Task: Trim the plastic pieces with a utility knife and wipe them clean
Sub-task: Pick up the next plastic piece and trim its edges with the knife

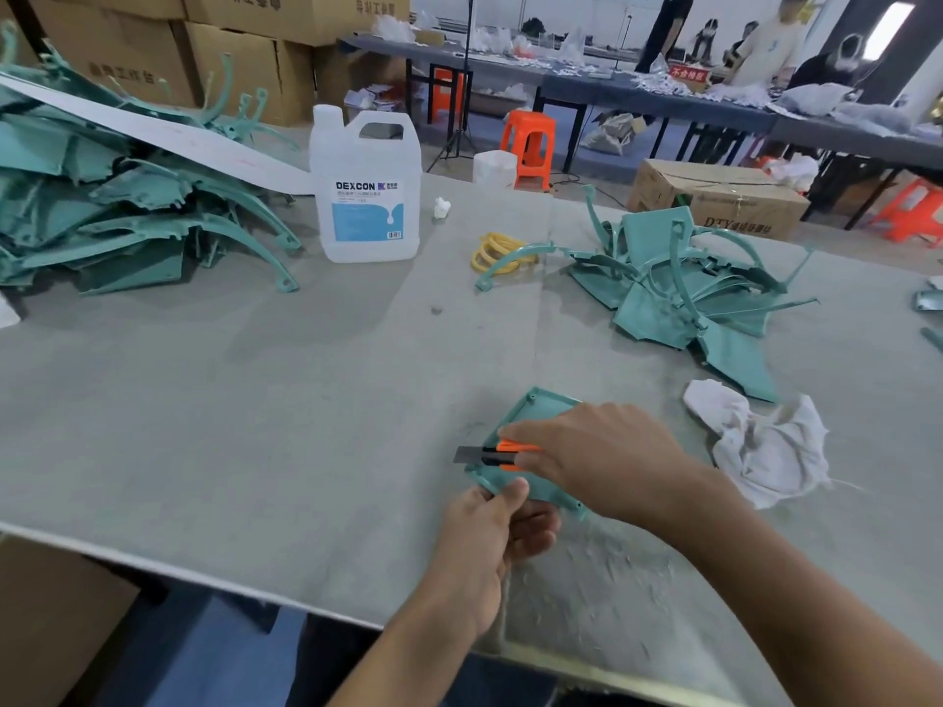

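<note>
A flat teal plastic piece (541, 408) lies near the front edge of the grey table (255, 400). My left hand (492, 538) pinches its near corner between thumb and fingers. My right hand (597, 459) grips an orange utility knife (497, 455), its grey blade pointing left across the piece's left edge. A crumpled white rag (765, 451) lies to the right of my hands. Much of the piece is hidden under my right hand.
A large pile of teal plastic pieces (117, 206) fills the far left, a smaller pile (684, 293) sits at the right. A clear DEXCON jug (365, 188) and yellow rubber bands (492, 252) stand mid-table. Cardboard boxes (714, 196), orange stools and people stand beyond.
</note>
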Available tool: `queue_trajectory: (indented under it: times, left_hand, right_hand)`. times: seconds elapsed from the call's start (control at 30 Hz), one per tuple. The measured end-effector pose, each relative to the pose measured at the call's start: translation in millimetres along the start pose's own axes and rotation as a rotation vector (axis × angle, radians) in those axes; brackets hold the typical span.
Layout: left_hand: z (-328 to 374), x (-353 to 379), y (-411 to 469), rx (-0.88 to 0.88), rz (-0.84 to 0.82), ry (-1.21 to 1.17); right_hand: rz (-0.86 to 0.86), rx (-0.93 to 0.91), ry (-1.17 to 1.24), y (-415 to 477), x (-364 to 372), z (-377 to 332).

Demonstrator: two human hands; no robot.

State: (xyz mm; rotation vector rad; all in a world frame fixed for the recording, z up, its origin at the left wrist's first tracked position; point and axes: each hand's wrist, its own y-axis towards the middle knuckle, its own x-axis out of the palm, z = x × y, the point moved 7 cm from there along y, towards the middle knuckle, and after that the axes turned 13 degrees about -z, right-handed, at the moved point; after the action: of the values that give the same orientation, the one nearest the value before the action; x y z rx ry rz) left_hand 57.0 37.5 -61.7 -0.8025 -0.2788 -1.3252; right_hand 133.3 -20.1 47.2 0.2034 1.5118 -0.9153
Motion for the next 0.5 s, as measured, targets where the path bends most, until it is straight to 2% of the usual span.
queue_trajectory:
  times: [0.13,0.3,0.43,0.5]
  left_hand:
    - [-2,-1,-1,0.009,-0.004,-0.012]
    - [-2,-4,-3,0.014,-0.012,-0.055]
    - [-1,-3,-3,0.040,0.001,-0.031]
    - [-2,-3,-3,0.045,-0.003,-0.018]
  right_hand:
    - [0.026,0.016,-0.005,5,-1,5]
    - [0.046,0.154,0.036,14,-10,54]
    - [0.042,0.300,-0.122,13,-18,93]
    - [0.051,0.300,-0.106,10,-22,97]
